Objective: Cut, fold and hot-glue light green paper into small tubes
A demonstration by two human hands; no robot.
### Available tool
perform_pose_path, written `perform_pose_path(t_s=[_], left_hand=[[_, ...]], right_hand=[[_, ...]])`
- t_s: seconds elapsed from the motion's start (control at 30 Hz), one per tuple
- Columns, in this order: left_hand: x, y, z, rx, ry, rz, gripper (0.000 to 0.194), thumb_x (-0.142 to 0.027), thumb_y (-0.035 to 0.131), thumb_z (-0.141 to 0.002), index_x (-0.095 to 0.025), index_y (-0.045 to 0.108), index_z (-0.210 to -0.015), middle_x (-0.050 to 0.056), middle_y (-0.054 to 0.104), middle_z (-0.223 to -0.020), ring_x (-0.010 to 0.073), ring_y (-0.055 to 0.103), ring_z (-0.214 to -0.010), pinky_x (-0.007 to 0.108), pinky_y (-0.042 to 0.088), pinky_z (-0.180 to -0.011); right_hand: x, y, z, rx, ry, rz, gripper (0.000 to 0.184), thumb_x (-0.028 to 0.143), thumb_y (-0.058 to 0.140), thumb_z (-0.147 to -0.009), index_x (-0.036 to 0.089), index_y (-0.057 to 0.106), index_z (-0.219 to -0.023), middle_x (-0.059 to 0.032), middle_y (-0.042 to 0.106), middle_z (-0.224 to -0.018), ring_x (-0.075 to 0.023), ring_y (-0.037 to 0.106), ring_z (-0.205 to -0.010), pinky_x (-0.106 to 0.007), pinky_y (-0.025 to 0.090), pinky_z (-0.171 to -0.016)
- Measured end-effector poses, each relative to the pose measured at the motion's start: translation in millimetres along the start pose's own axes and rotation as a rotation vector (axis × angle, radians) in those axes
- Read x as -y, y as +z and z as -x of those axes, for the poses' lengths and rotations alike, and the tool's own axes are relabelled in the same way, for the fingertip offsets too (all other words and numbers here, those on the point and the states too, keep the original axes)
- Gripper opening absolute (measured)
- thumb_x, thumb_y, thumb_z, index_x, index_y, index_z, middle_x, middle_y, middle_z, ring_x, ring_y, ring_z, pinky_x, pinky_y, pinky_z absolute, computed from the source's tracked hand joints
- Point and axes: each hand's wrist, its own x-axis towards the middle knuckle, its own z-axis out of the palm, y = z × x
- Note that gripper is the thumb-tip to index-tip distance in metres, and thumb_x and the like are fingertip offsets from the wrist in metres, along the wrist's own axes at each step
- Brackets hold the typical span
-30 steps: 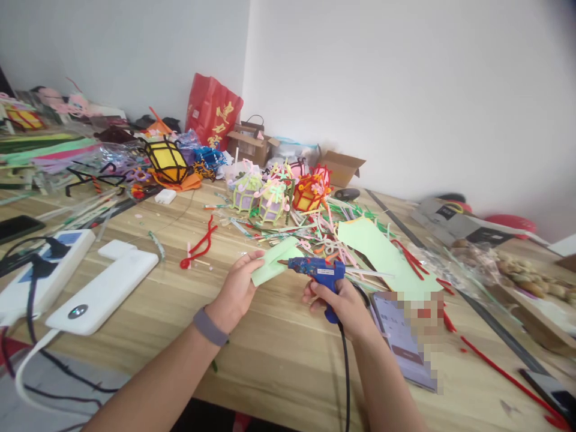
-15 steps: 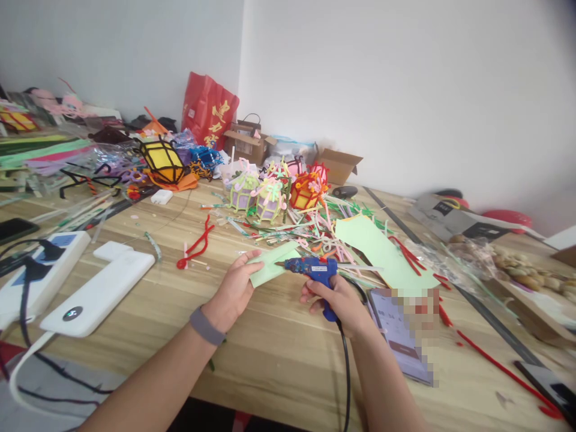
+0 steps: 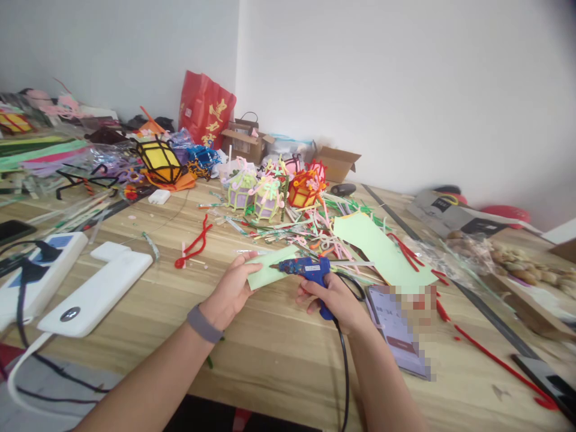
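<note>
My left hand (image 3: 234,277) pinches one end of a pale green piece of paper (image 3: 265,275) above the wooden table. In my right hand (image 3: 330,300) is a blue hot glue gun (image 3: 317,271), gripped by its handle, with a whitish glue stick (image 3: 353,263) jutting from its back. The gun's nozzle points left over the paper; whether it touches the surface I cannot tell. A black cord (image 3: 345,372) hangs from the handle. Larger pale green sheets (image 3: 375,246) lie to the right, with red pipe cleaners (image 3: 407,251) on them.
Small pipe-cleaner lanterns (image 3: 267,198) stand behind a heap of cut strips. A phone (image 3: 398,336) lies right of my right hand. At left are a white power bank (image 3: 96,294) and a power strip (image 3: 45,270). A red bag (image 3: 206,111) and cardboard boxes (image 3: 337,163) stand by the wall.
The glue gun's nozzle has shifted slightly left along the paper. My left hand keeps its hold on the paper, and the whole view has moved a little.
</note>
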Motion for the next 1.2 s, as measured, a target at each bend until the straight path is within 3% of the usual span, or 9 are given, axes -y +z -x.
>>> perform_pose_path(t_s=[0.4, 0.87, 1.2], left_hand=[[0, -1.4, -2, 0.026, -0.051, 0.004, 0.032, -0.001, 0.055, -0.076, -0.018, 0.055, -0.104, 0.003, 0.071, -0.086, 0.0125, 0.064, -0.058, 0.022, 0.046, -0.053], [3, -5.2, -11, 0.1, -0.049, 0.058, 0.035, 0.005, 0.056, -0.072, -0.01, 0.061, -0.103, 0.01, 0.075, -0.091, 0.021, 0.072, -0.084, 0.028, 0.054, -0.076], [6, -7.3, -14, 0.106, -0.045, 0.058, 0.035, 0.005, 0.056, -0.07, -0.01, 0.064, -0.101, 0.009, 0.076, -0.087, 0.0232, 0.072, -0.087, 0.029, 0.054, -0.081]], right_hand=[[-1, 0, 1, 0.029, -0.018, 0.049, 0.036, 0.041, 0.074, -0.064, 0.021, 0.054, -0.086, 0.0003, 0.066, -0.072, -0.0162, 0.068, -0.064, -0.02, 0.048, -0.043], [-1, 0, 3, 0.018, -0.046, 0.111, 0.029, 0.04, 0.07, -0.067, 0.02, 0.055, -0.081, 0.0, 0.064, -0.07, -0.0158, 0.066, -0.063, -0.02, 0.046, -0.041], [0, 0, 4, -0.013, -0.051, 0.151, 0.028, 0.043, 0.067, -0.066, 0.021, 0.052, -0.076, 0.0031, 0.062, -0.063, -0.013, 0.063, -0.056, -0.021, 0.047, -0.045]])
